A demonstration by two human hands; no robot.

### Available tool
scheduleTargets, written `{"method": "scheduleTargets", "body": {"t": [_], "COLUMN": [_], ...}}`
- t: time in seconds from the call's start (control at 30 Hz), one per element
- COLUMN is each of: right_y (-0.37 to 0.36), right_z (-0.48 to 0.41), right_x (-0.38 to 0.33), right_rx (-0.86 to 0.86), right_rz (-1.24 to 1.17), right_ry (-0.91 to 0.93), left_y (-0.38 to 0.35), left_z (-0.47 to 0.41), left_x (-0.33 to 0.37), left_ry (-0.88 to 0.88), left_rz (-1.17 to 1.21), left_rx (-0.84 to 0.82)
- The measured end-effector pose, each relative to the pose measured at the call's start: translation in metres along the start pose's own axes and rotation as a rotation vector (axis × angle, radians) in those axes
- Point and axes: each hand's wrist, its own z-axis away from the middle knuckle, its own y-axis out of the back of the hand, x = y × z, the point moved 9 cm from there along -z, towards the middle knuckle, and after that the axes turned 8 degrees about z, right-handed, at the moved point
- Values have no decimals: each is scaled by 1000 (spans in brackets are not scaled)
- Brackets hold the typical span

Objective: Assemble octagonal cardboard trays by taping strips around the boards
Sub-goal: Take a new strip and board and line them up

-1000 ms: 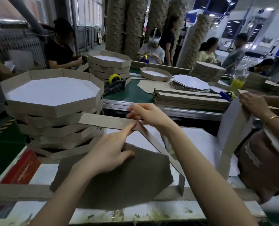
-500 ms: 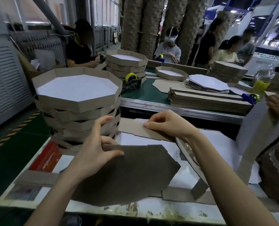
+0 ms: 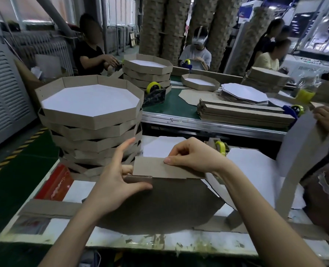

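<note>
text: none legible | labels: none legible; blue sign [image 3: 245, 11] far back perhaps lettered, too blurred

We see a dark brown board [image 3: 169, 205], a paler brown strip [image 3: 150, 167], brown trays [image 3: 109, 120] with white floors, yellow tape [image 3: 153, 87] and a green belt [image 3: 171, 105].

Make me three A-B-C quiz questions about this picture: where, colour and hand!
1. Where is the tall stack of octagonal cardboard trays? A left of the hands B right of them C under the table
2. What colour is the tape roll on the black dispenser? A pink B yellow C purple
3. What does the right hand do to the brown cardboard strip? A pokes it B ignores it C pinches it
Answers: A, it stands beyond the left hand, which holds the dark octagonal board; B, it is bright yellow; C, it grips the strip's top edge.
</note>
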Motion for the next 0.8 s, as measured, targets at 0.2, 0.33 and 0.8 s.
{"method": "scheduleTargets", "body": {"t": [0.2,0.33,0.8], "right_y": [-7,-10,-15], "right_z": [0,-1,-1], "right_x": [-3,-8,-11], "right_rx": [-9,-1,42], "right_rz": [28,48,23], "right_ry": [-20,-9,22], "left_y": [2,5,5], "left_z": [5,6,4], "left_x": [-1,-3,-2], "left_ry": [6,10,-41], "left_rz": [9,-14,-122], "left_rx": [4,20,63]}}
